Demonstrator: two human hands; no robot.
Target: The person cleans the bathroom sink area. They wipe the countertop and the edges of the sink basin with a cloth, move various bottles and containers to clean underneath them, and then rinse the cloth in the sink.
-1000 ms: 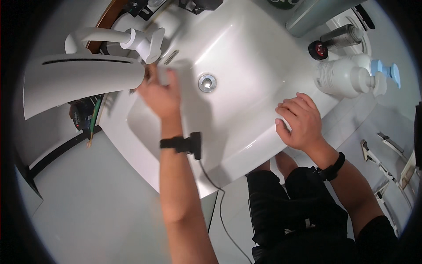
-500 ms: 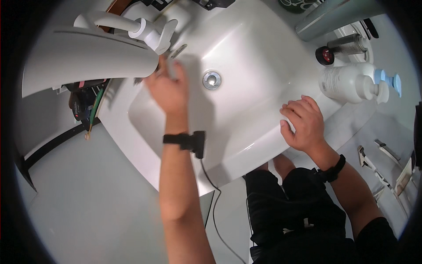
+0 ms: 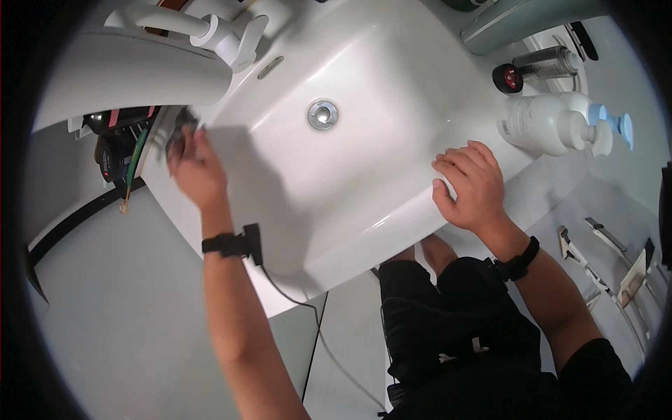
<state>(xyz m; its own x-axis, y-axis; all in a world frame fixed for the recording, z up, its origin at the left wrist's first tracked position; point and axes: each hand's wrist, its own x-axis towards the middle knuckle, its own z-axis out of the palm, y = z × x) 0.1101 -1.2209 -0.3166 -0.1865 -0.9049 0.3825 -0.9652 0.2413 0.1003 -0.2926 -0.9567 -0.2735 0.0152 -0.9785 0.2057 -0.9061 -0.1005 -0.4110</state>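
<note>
Two bare hands at a white ceramic washbasin (image 3: 364, 175), seen from my head camera looking down.

My left hand (image 3: 192, 168) is at the basin's left rim, fingers curled around a small dark, blurred object (image 3: 178, 129); I cannot tell what it is, which way it points or how its long axis lies. My right hand (image 3: 470, 185) lies flat with fingers spread over the basin's near right edge, pressing on the rim. A round chrome drain (image 3: 323, 114) sits in the middle of the bowl, and a white curved tap (image 3: 210, 31) stands at the far left corner. Beside the basin, on the right, stands a white pump bottle with a blue nozzle (image 3: 553, 126) on a pale counter, and pale grey floor (image 3: 105, 315) shows below.
</note>
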